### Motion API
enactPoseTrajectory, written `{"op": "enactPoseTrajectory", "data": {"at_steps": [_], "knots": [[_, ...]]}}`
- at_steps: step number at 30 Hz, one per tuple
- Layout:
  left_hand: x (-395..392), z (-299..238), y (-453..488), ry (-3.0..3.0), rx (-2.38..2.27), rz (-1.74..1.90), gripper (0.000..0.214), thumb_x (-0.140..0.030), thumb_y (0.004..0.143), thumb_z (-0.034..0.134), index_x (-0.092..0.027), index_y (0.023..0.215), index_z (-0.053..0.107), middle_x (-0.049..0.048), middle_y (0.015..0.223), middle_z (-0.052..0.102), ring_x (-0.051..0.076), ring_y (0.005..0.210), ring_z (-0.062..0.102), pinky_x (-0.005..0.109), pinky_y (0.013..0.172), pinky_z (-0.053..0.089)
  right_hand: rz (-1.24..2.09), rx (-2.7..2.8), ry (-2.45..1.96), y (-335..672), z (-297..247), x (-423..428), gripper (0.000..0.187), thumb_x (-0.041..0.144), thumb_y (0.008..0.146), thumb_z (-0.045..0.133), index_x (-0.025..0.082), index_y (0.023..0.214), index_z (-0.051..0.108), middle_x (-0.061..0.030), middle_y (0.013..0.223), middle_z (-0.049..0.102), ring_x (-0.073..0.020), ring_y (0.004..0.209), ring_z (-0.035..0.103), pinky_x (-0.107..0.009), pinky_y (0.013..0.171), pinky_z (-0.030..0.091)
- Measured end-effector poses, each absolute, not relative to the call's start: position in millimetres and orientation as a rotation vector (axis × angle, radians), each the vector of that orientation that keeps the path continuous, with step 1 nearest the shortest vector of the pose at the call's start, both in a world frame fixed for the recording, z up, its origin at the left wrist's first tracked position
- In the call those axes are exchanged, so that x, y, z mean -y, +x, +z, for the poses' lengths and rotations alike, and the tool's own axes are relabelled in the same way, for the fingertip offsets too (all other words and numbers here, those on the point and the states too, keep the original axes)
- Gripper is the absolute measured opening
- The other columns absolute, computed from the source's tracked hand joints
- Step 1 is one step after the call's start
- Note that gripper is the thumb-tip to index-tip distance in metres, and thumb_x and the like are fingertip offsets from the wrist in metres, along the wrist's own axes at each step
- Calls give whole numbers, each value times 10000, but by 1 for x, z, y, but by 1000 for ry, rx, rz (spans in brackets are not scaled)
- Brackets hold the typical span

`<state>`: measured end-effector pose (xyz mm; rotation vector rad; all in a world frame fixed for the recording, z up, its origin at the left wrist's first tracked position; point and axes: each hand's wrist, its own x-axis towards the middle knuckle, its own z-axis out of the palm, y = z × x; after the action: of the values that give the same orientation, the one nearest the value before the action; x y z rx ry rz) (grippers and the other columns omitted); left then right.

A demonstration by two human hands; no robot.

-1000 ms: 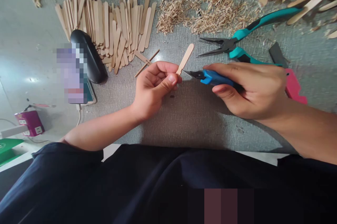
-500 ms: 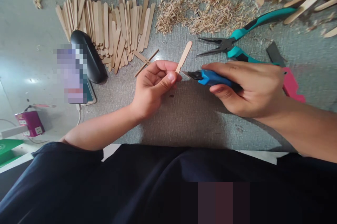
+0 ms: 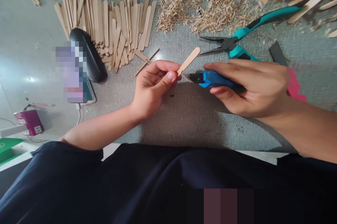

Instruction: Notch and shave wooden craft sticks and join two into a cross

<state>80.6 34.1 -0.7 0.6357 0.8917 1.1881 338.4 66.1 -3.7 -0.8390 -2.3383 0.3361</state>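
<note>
Pinched between the thumb and fingers of my left hand (image 3: 160, 83) is a wooden craft stick (image 3: 190, 60), its rounded end pointing up and right. A small notch shows in its edge near my fingertips. My right hand (image 3: 252, 85) is wrapped round a blue utility knife (image 3: 214, 78). The knife's blade points left, close beside the notch; whether it touches the wood I cannot tell. Just behind my left hand, two thin sticks joined in a cross (image 3: 147, 61) lie on the table.
Many craft sticks (image 3: 105, 24) lie fanned at the back left, beside a black case (image 3: 88, 55) and a phone (image 3: 89, 90). Wood shavings (image 3: 202, 4) cover the back middle. Teal pliers (image 3: 237, 43) and a pink object (image 3: 296, 85) lie right, a purple power adapter (image 3: 31, 122) left.
The craft stick has turned in my left fingers, its free end tipping to the right and more of its flat face showing. The knife stays close to it with little movement.
</note>
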Motion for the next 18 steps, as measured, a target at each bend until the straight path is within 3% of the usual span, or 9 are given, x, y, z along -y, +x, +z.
{"op": "enactPoseTrajectory", "data": {"at_steps": [5, 10, 14, 18], "knots": [[-34, -2, 80, 657, -924, 1179, 400, -545, 874, 1047, -240, 970, 808, -43, 788, 747, 79, 719, 678, 224, 706, 565, 350, 2269, -827, 337, -6, -65, 398, 491, 1188, 661, 236, 1459, 802, -71, 1141, 908, -210, 848, 847, -322, 693, 623], [-33, -3, 80, 663, -953, 1152, 463, -600, 851, 1048, -238, 985, 794, -35, 802, 735, 94, 736, 678, 243, 710, 557, 438, 2316, -929, 338, -3, -62, 430, 491, 1203, 601, 338, 1582, 736, -52, 1178, 896, -247, 883, 848, -373, 721, 629], [-33, -5, 80, 675, -985, 1144, 482, -619, 844, 1047, -238, 959, 775, -27, 833, 738, 91, 713, 646, 249, 668, 530, 407, 2339, -849, 341, -2, -65, 420, 485, 1182, 669, 294, 1546, 757, -50, 1042, 862, -198, 741, 758, -333, 636, 570], [-34, -6, 79, 680, -958, 1163, 466, -580, 843, 1058, -223, 895, 761, -31, 823, 740, 73, 695, 631, 230, 653, 508, 466, 2358, -813, 342, 0, -68, 377, 438, 1190, 676, 246, 1506, 752, -70, 1031, 838, -194, 784, 760, -317, 668, 569]]}}
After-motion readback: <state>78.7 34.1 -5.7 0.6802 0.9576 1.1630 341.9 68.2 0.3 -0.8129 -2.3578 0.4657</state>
